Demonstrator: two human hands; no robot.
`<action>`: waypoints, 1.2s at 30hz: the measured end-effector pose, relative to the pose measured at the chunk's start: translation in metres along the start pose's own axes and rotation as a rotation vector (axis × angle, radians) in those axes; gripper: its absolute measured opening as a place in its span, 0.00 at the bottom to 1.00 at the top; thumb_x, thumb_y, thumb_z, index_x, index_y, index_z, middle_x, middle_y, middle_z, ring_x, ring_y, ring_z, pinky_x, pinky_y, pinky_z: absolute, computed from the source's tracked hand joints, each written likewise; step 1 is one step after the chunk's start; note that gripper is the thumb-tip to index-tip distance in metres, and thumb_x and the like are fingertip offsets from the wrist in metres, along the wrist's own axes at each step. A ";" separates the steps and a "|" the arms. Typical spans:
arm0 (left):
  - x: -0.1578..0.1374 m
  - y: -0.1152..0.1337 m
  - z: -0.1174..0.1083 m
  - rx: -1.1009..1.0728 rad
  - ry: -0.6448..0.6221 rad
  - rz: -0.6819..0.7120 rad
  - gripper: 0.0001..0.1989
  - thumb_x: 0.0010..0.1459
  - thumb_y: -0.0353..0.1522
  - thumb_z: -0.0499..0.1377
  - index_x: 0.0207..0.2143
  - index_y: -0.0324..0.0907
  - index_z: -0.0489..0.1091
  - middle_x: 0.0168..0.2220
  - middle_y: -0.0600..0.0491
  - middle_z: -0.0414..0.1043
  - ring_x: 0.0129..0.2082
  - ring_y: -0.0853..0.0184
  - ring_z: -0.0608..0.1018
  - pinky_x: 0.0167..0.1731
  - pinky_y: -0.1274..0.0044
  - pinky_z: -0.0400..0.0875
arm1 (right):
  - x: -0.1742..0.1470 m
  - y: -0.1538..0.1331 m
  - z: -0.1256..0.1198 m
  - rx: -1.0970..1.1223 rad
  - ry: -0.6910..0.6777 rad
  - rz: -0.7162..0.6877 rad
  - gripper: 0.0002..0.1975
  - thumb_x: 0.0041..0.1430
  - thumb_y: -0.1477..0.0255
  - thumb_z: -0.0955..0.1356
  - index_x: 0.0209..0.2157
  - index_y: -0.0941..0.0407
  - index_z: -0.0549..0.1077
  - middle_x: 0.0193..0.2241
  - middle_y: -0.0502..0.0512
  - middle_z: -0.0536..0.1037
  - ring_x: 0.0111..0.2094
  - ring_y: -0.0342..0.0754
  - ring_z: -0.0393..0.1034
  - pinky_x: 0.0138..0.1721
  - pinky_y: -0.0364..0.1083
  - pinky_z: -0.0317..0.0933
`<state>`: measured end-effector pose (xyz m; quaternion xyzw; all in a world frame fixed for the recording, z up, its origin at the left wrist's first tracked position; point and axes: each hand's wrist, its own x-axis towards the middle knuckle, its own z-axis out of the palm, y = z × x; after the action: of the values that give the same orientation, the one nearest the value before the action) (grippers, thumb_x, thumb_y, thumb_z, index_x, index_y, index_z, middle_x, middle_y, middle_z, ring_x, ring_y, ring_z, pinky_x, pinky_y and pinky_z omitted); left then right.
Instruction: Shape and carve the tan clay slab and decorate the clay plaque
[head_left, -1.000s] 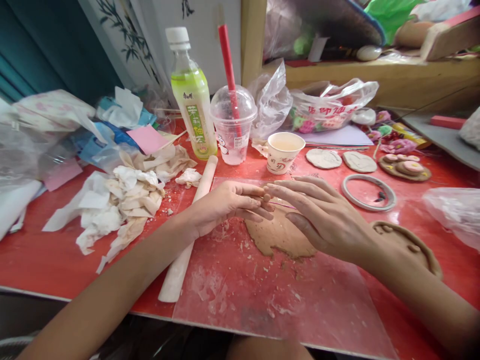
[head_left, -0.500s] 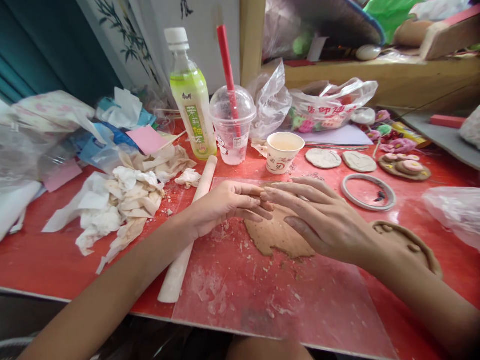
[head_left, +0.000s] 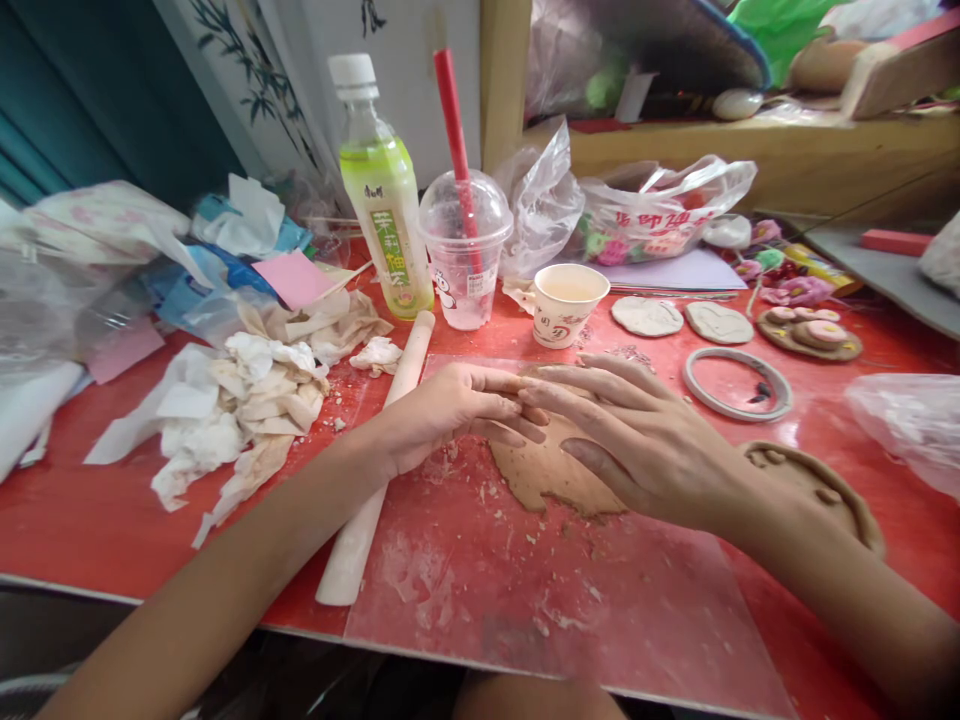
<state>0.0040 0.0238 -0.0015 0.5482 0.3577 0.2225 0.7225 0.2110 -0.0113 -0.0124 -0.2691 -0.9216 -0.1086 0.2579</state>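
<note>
Clay sheet is lying flat on the clear mat, below our fingertips, rolling pin resting on its left. Our left hand is reaching in with fingers loosely extended; our right hand is lying across the left fingertips, fingers nearly straight, thumb hanging apart. We can't tell whether we're gripping anything: right fingers are covering the contact. Judging by the pose, we're rubbing or rolling something small, so we should be holding the left fingers steady as a bed, moving only the right ones, pressing lightly and evenly; too much force is risking flattening or smearing soft clay. We should also be keeping wrists high so we're not denting the sheet. Versus a second ago: right hand is sitting slightly further left, overlapping the left fingertips more, its thumb a bit nearer us. The thin purple streak showing between the hands then isn't showing now. Left hand, sheet and pin are staying put.
</note>
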 end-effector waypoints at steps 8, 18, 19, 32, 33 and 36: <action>-0.001 -0.001 0.000 0.004 0.024 -0.032 0.12 0.53 0.27 0.58 0.41 0.35 0.73 0.36 0.47 0.76 0.36 0.67 0.79 0.37 0.78 0.71 | -0.002 0.002 -0.004 -0.041 0.045 0.041 0.19 0.61 0.75 0.62 0.54 0.60 0.64 0.48 0.61 0.74 0.53 0.49 0.64 0.54 0.52 0.58; -0.001 -0.001 0.001 0.012 -0.009 0.003 0.11 0.53 0.26 0.57 0.40 0.35 0.73 0.37 0.48 0.76 0.37 0.68 0.79 0.39 0.77 0.71 | 0.000 -0.001 -0.002 -0.047 0.016 0.008 0.19 0.62 0.74 0.61 0.54 0.61 0.64 0.48 0.61 0.75 0.53 0.48 0.64 0.54 0.52 0.57; -0.001 -0.001 0.001 0.009 -0.003 -0.005 0.11 0.53 0.26 0.57 0.40 0.35 0.73 0.37 0.48 0.76 0.36 0.68 0.79 0.39 0.78 0.71 | 0.000 0.000 -0.003 -0.059 0.018 0.016 0.19 0.62 0.75 0.62 0.54 0.61 0.64 0.48 0.60 0.75 0.53 0.48 0.64 0.54 0.52 0.57; -0.001 -0.002 -0.001 0.034 -0.017 0.011 0.12 0.54 0.27 0.57 0.42 0.37 0.73 0.40 0.47 0.75 0.39 0.66 0.78 0.42 0.75 0.70 | 0.002 -0.003 -0.001 -0.020 0.025 0.022 0.17 0.62 0.75 0.61 0.52 0.61 0.65 0.48 0.61 0.75 0.52 0.48 0.65 0.53 0.51 0.58; -0.001 -0.002 0.000 0.037 -0.013 0.006 0.12 0.54 0.27 0.57 0.42 0.37 0.73 0.40 0.47 0.76 0.38 0.67 0.78 0.41 0.76 0.71 | 0.001 -0.002 -0.002 -0.033 0.033 0.032 0.16 0.62 0.75 0.61 0.52 0.60 0.66 0.47 0.60 0.75 0.51 0.48 0.65 0.53 0.51 0.58; -0.001 -0.002 0.000 0.026 0.018 -0.009 0.12 0.55 0.29 0.58 0.43 0.37 0.72 0.39 0.47 0.76 0.36 0.68 0.79 0.37 0.78 0.72 | -0.001 0.002 -0.005 -0.074 0.066 0.034 0.15 0.62 0.75 0.61 0.50 0.59 0.67 0.45 0.59 0.75 0.50 0.48 0.66 0.53 0.51 0.58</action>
<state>0.0036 0.0225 -0.0028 0.5540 0.3694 0.2198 0.7130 0.2147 -0.0119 -0.0081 -0.2902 -0.9032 -0.1469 0.2800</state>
